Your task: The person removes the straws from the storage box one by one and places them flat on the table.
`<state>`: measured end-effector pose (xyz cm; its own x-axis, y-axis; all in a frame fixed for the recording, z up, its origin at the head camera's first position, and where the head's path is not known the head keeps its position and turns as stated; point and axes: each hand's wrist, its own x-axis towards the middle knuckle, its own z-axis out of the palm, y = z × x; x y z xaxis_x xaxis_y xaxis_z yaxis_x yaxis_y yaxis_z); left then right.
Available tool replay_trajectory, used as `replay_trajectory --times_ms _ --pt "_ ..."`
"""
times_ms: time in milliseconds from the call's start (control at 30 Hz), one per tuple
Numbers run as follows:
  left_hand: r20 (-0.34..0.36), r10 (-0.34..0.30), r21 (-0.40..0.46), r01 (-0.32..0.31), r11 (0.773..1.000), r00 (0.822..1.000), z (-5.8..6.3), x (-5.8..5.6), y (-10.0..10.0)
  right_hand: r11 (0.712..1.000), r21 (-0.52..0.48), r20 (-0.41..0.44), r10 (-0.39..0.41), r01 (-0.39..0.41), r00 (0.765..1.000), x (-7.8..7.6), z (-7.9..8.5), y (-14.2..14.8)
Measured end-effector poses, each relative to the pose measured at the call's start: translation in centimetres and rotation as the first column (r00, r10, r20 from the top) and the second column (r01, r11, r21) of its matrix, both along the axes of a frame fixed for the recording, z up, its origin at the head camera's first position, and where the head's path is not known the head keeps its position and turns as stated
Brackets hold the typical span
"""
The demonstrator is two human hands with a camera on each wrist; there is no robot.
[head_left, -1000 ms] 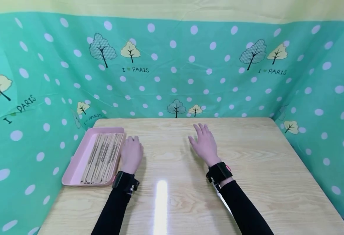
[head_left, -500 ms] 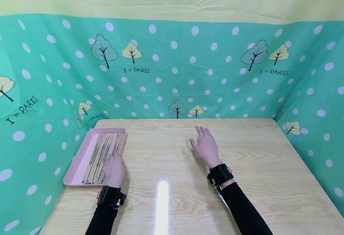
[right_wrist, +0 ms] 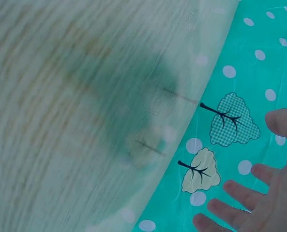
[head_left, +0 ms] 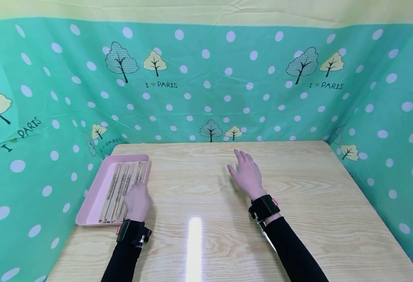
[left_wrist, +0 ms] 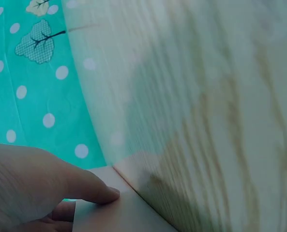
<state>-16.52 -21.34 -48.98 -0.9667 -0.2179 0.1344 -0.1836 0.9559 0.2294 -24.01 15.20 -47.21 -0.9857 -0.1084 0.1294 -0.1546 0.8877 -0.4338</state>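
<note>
My left hand (head_left: 137, 202) lies over the near right corner of the pink tray (head_left: 94, 197), fingers curled down onto the near ends of the sticks (head_left: 121, 187) inside it. From the head view I cannot tell whether I actually pinch a stick or only touch the bundle; the left wrist view shows a finger (left_wrist: 92, 189) pressed on a pale flat surface (tray or stick, I cannot say which), so whether this hand holds anything stays unclear.

The sticks lie side by side in the tray, flat, their long axis running from the near edge away toward the far wall, leaning a little to the right as they go. They follow the tray's own long sides. Their far ends sit close to the tray's far rim, the near ends under my hand.

The tray stands at the left edge of the table (head_left: 298, 203), its long axis also pointing away from me, with its left wall close to the green dotted cloth (head_left: 206, 90) that hangs round three sides.

My right hand (head_left: 247, 175) is out over the middle of the table, well apart from the tray, palm down, fingers spread and straight, holding nothing. In the right wrist view the fingertips (right_wrist: 240, 192) show loose and parted against the cloth. Both forearms wear black sleeves and a black wrist strap (head_left: 264, 207).
</note>
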Motion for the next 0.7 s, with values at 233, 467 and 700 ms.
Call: replay_trajectory --times_ms 233,467,700 --pt "0.014 -0.045 -0.048 0.045 0.998 0.999 0.0 0.0 1.2 1.0 0.023 0.003 -0.008 0.008 1.0 0.1 0.1 0.6" --pt "-0.046 -0.142 -0.082 0.138 0.987 0.989 -0.3 0.5 3.2 0.999 0.031 -0.034 -0.025 0.026 0.999 0.1 0.7 1.4" --pt "-0.108 -0.249 -0.168 0.23 0.959 0.962 -0.7 0.9 5.3 0.999 0.032 -0.02 -0.03 0.03 0.999 0.3 0.7 1.9"
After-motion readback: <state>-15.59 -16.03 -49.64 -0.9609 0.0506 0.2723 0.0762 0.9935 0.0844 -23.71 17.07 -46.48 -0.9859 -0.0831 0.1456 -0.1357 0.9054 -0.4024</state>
